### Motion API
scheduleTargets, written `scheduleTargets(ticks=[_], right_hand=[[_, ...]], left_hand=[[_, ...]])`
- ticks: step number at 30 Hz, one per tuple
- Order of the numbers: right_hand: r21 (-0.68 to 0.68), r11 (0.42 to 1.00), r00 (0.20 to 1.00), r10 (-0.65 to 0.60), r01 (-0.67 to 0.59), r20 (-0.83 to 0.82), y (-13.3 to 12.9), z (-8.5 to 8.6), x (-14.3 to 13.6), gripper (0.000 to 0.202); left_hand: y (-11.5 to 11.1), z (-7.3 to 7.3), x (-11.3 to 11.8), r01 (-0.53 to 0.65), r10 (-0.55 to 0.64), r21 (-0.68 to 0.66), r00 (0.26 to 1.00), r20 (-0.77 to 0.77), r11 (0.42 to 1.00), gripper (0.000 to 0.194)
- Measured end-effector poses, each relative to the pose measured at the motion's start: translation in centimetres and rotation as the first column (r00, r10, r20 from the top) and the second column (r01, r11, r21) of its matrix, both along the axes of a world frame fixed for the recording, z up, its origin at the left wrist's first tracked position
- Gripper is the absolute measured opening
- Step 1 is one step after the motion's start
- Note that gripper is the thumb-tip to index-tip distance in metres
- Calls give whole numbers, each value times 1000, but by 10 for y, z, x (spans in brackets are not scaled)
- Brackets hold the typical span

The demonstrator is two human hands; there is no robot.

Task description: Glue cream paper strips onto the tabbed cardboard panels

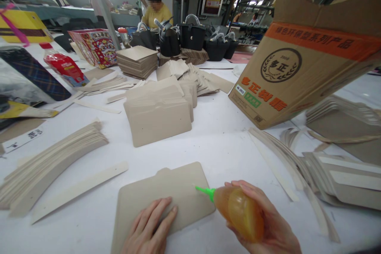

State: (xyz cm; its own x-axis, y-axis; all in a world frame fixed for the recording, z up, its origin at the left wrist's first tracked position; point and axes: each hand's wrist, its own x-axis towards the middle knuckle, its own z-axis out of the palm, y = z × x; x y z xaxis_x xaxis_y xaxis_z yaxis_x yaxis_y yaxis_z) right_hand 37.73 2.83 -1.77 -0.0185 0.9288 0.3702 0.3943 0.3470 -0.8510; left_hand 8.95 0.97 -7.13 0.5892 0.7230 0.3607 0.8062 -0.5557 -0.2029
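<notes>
A flat grey-beige cardboard panel [178,184] with a small tab on its far edge lies on the white table. My left hand [151,226] rests flat on the panel's near part, fingers stretched out. In my right hand [262,214] is a squeeze bottle [239,212] of amber liquid, tilted so that its green nozzle points left, over the panel's right part. Whether the tip touches the surface I cannot tell. Beyond the panel stands a fanned stack of similar panels [160,121]. A single curved strip [80,190] lies to the left.
Curved strips [56,162] are piled at the left, more strips [297,170] at the right. A large cardboard box [285,75] stands at the back right. Farther back are a square board stack [137,61], a red bottle [65,65], black bags [193,37] and a person in yellow [157,12].
</notes>
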Motion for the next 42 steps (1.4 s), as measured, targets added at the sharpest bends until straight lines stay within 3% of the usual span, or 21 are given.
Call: scheduleTargets(ticks=[6, 9, 11, 12, 14, 16, 18, 20, 23, 26, 29, 35, 42], right_hand=[[-37, 999, 996, -15, 12, -89, -3, -3, -11, 59], [-164, 979, 961, -158, 122, -229, 3, 1, -25, 60], [-336, 927, 850, -307, 166, -429, 12, 6, -35, 59], [-426, 896, 752, -367, 127, -548, 17, 10, -38, 55], [-549, 835, 500, -458, -42, -735, 28, 18, -42, 43], [-602, 775, 302, -537, -192, -788, 36, 26, -44, 36], [-630, 736, 264, -575, -247, -774, 38, 29, -46, 37], [-626, 742, 336, -542, -238, -770, 34, 28, -49, 42], [-576, 797, 535, -411, -181, -738, 24, 20, -56, 53], [-532, 832, 741, -258, -155, -620, 13, 10, -64, 61], [-491, 856, 863, -119, -162, -491, 5, 6, -78, 65], [-418, 908, 925, -158, -1, -345, -2, 14, -119, 60], [-325, 946, 960, -97, 7, -263, -1, 13, -137, 57]], left_hand=[[0, -2, -1, -3, 3, -7, 1000, 7, 1000, 55], [0, -1, 0, -18, 21, -36, 998, 64, 999, 51], [-1, 1, 4, -34, 42, -62, 992, 122, 997, 45], [-2, 3, 7, -54, 65, -71, 985, 158, 996, 42], [-4, 7, 13, -118, 131, -66, 958, 254, 991, 36], [-7, 12, 20, -157, 168, -59, 930, 327, 986, 39], [-13, 15, 23, -163, 165, -35, 916, 365, 986, 40], [-22, 17, 23, -149, 137, 5, 917, 375, 989, 38], [-36, 14, 17, -197, 163, 47, 905, 393, 979, 33], [-47, 8, 9, -252, 218, 40, 897, 384, 967, 32], [-52, 3, 3, -263, 229, 42, 897, 379, 964, 33], [-58, -4, 0, -267, 238, 25, 895, 377, 964, 29], [-57, -6, 0, -312, 252, 58, 851, 461, 948, 27]])
